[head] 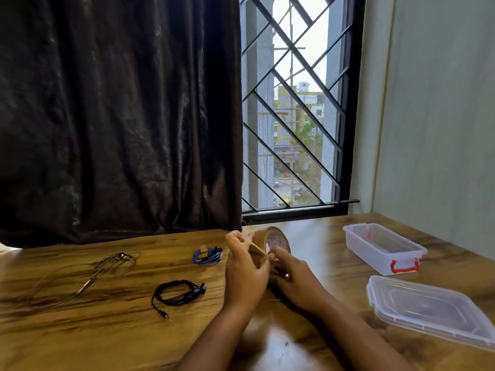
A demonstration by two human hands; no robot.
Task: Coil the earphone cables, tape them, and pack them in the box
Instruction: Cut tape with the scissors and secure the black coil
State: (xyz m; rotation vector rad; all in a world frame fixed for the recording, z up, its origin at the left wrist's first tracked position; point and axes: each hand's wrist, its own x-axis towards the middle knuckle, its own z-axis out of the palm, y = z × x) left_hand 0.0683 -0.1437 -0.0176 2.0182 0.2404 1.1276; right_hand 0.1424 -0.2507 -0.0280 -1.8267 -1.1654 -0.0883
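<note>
Left hand (245, 266) pinches tape strip (254, 246), right hand (293, 274) grips tape roll (273, 241); strip between both grips may fold, sticking to itself or fingers.

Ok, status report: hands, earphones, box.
Left hand pinches tape strip, right hand grips tape roll. Blue earphones coiled and taped; black earphones coiled, untaped; grey earphones loose. Box open, lid beside it, nothing blocking it.
</note>
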